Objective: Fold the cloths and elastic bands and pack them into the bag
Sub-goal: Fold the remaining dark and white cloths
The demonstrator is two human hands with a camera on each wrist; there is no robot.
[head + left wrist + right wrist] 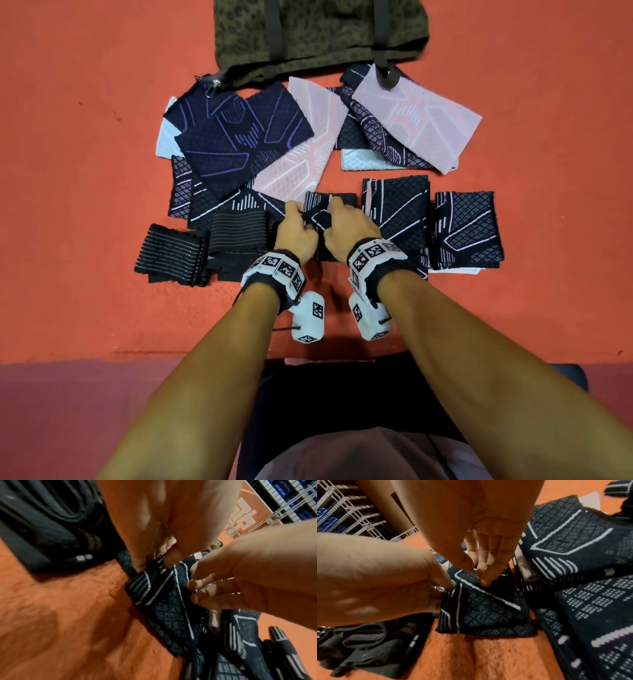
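My left hand (295,230) and right hand (349,229) both pinch a dark patterned cloth (489,605) on the orange table (85,171), between the striped bands (191,253) and folded cloths (466,229); the bag (318,34) lies beyond.

The olive bag (318,37) is cut off by the far edge, and both hands hide most of the dark patterned cloth (320,219) under them.

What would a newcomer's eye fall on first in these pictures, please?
Probably both hands, the left hand and right hand, pinching a small dark patterned cloth at the centre of the orange surface. Next, the jumble of navy and pink cloths beyond, under the olive bag.
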